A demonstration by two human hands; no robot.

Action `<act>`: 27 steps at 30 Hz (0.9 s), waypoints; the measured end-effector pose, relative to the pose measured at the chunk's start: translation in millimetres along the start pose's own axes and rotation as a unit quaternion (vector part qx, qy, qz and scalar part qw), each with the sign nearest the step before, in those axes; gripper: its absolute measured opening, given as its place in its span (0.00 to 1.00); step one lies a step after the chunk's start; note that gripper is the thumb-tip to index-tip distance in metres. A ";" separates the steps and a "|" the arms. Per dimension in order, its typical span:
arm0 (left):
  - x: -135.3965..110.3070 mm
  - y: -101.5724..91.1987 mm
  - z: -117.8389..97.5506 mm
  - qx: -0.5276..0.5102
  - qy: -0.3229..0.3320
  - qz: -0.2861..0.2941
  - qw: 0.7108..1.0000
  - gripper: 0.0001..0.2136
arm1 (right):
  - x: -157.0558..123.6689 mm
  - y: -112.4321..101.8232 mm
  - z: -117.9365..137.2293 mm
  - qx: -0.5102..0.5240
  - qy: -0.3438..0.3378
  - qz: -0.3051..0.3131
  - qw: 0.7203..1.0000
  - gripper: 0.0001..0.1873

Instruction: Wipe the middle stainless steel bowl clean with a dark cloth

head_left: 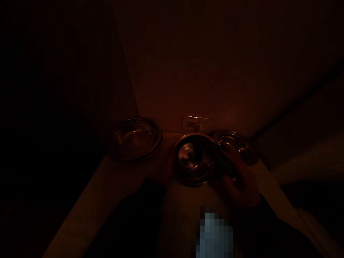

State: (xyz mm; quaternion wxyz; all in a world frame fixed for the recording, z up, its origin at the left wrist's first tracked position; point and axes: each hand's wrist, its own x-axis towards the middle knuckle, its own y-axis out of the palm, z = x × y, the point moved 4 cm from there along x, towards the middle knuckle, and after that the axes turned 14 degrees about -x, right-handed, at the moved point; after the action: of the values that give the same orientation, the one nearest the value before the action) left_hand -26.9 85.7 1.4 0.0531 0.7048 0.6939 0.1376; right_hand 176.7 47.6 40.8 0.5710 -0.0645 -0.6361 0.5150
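Observation:
The scene is very dark. A steel bowl stands in the middle of a pale counter. My left hand rests against the bowl's left rim, fingers curled round it. My right hand is at the bowl's right rim with curled fingers around something dark that I cannot make out. A larger steel bowl sits to the left, and another steel bowl sits behind my right hand.
A wall switch plate is on the wall just behind the bowls. The counter runs into a corner, with a dark wall on the left and a ledge on the right. A blurred patch lies at the bottom centre.

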 end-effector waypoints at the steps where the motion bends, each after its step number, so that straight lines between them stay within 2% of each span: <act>1: -0.3 -0.5 -0.1 0.000 0.000 -0.005 1.000 0.22 | -0.2 -4.0 -2.1 -0.007 0.000 -0.009 1.000 0.30; 4: -1.0 -2.5 0.6 0.010 0.004 -0.031 0.999 0.22 | -0.2 -13.6 -6.2 -0.031 -0.010 -0.034 0.999 0.32; 7: -2.1 -4.7 2.4 0.030 0.000 -0.055 0.998 0.21 | 0.0 -15.9 -6.5 -0.060 -0.060 -0.025 0.996 0.31; 13: -5.4 -10.7 5.6 0.037 0.008 -0.102 0.994 0.20 | 1.0 -7.4 -2.8 -0.084 -0.141 0.012 0.986 0.31; 18: -5.2 -10.8 4.6 0.050 -0.022 -0.112 0.992 0.20 | 3.3 -1.3 8.8 -0.100 -0.174 0.026 0.979 0.27; 22: -6.4 -6.0 -1.2 0.048 -0.026 -0.102 0.993 0.21 | 4.7 8.6 16.0 -0.148 -0.175 0.072 0.971 0.22; 27: -7.8 -0.9 -1.4 0.051 0.002 -0.087 0.995 0.21 | 3.4 23.9 27.2 -0.189 -0.153 0.158 0.957 0.22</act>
State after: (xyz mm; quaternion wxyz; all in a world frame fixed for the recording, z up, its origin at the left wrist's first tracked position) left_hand -28.2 77.8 1.5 0.0277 0.6434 0.7586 0.0986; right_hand 142.0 45.2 30.6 0.3556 -0.1912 -0.7831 0.4731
